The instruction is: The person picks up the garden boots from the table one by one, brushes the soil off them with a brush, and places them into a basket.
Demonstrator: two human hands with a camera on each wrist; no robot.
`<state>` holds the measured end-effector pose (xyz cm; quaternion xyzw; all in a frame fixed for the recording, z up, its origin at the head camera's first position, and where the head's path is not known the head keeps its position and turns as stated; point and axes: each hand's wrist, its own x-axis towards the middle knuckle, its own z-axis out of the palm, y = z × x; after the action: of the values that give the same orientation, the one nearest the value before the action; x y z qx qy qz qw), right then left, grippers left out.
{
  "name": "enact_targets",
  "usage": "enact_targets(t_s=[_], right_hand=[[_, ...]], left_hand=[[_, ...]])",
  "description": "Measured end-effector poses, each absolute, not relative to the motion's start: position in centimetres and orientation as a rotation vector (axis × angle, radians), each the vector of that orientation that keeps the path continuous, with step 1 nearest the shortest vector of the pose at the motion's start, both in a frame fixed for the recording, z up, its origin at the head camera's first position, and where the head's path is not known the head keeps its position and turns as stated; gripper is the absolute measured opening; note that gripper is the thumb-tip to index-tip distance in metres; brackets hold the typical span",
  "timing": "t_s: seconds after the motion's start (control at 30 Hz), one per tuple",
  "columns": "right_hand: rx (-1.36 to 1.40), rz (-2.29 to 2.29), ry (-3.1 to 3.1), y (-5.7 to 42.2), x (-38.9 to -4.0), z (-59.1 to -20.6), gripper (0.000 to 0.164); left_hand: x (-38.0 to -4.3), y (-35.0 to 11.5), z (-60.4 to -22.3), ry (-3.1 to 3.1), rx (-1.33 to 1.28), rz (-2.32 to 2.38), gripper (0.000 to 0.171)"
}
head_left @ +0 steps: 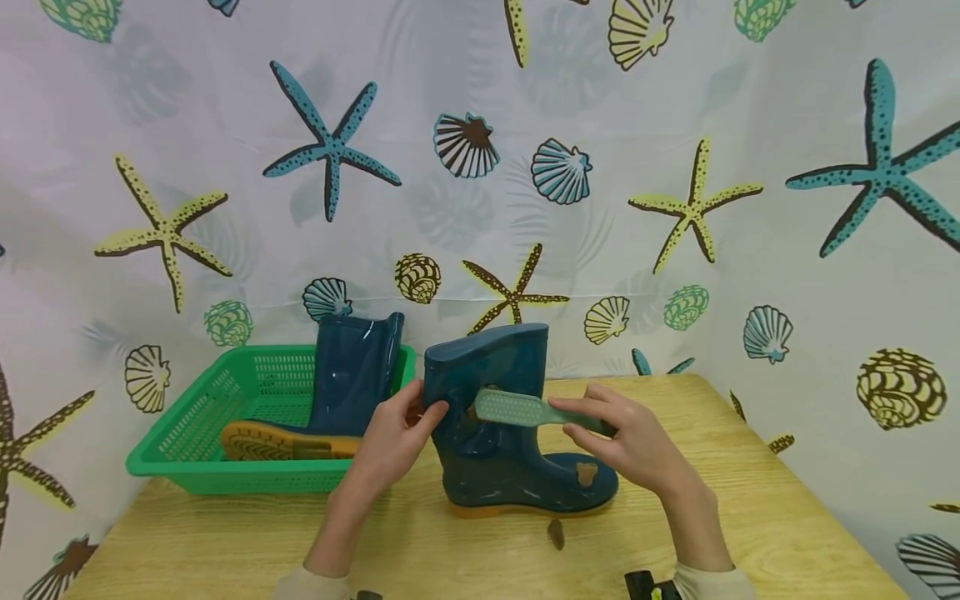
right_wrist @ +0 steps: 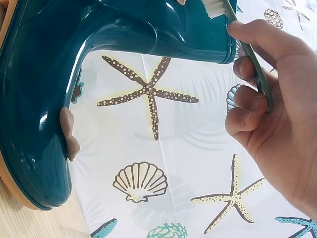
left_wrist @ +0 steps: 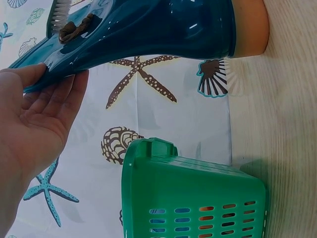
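A dark blue rubber boot (head_left: 510, 479) with a tan sole stands upright on the table, its toe to the right. My left hand (head_left: 393, 433) grips the boot's shaft at its left side, thumb in front and fingers behind. In my right hand (head_left: 630, 437) is a green scrubbing brush (head_left: 517, 408), held by its handle. Its white bristles (right_wrist: 215, 7) face the shaft, close to a brown clump (left_wrist: 74, 29) stuck there. Another brown clump (head_left: 587, 474) clings to the top of the toe.
At the left sits a green plastic basket (head_left: 232, 479) with a second blue boot (head_left: 348, 375) in it, sole toward me. A small brown piece (head_left: 556, 534) lies on the wooden table (head_left: 465, 567). A patterned curtain (head_left: 480, 217) hangs behind.
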<state>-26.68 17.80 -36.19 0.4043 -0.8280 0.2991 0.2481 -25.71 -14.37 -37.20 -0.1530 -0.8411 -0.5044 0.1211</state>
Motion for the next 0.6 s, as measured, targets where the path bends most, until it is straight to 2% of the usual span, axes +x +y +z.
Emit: enact_targets(t_s=[0.6], right_hand=[[1.047,0.822,-2.166,17.99,-26.46,-35.78,0.043]], left_hand=[[-25.67,-14.4,-37.19,-2.46,-0.425,-1.486,0.018]])
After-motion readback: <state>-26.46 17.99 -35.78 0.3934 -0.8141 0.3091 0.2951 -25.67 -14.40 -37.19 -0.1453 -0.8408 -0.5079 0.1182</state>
